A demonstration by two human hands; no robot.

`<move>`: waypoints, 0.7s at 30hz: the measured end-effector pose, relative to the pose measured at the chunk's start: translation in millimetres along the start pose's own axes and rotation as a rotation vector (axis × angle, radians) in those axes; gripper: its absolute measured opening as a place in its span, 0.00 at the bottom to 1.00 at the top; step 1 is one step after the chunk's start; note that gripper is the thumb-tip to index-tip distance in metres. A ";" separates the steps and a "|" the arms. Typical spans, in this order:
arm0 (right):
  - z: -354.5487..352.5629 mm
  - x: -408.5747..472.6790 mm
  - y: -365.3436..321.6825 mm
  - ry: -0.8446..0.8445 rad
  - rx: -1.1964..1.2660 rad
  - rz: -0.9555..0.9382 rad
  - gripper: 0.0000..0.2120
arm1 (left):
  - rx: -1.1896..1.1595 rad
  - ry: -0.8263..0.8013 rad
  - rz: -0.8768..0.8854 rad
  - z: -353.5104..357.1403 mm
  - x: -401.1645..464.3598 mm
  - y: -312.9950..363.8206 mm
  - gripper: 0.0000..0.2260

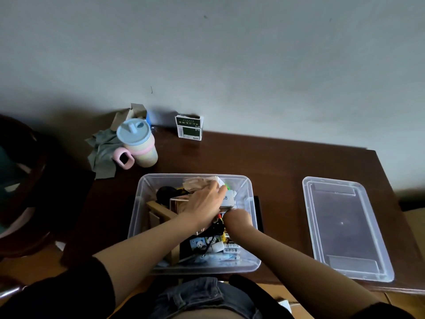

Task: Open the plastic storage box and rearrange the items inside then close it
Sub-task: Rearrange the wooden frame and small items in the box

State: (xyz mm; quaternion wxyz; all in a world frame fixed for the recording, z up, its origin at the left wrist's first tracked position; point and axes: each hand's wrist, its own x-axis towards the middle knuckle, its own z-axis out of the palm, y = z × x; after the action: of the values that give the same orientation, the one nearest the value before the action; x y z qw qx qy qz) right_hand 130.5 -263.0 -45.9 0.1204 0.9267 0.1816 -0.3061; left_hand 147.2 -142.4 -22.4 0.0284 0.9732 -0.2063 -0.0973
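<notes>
One clear box [142,203] sits near, in the middle, with two hands [202,203] in it. One lid [345,226] lies on the right. Far left stands one cup [140,143] by one cloth [103,153]. One small carton [189,127] stands far back.

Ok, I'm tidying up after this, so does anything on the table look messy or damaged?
Yes. Behind the pastel lidded cup at the table's far left lie a crumpled grey-green cloth and a torn-open cardboard carton. The green-and-white packet by the wall has a ragged, ripped top.
</notes>
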 end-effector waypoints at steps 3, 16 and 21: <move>2.2 -0.2 -0.8 -0.002 -0.003 0.010 0.13 | -0.080 -0.039 -0.010 -5.0 5.8 -2.5 0.18; 9.2 -4.8 0.7 0.067 0.153 -0.099 0.15 | -0.122 0.053 -0.058 -13.7 -7.5 -15.2 0.21; 3.5 -0.3 -0.5 -0.025 0.168 -0.152 0.16 | -0.054 -0.008 -0.126 -17.8 -5.1 -10.3 0.20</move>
State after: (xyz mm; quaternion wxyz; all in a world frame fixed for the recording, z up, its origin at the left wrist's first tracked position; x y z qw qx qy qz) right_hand 128.3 -263.8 -48.5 0.0208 0.9132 0.2235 -0.3403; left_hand 150.3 -130.6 -5.0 0.0475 0.9828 -0.1421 -0.1084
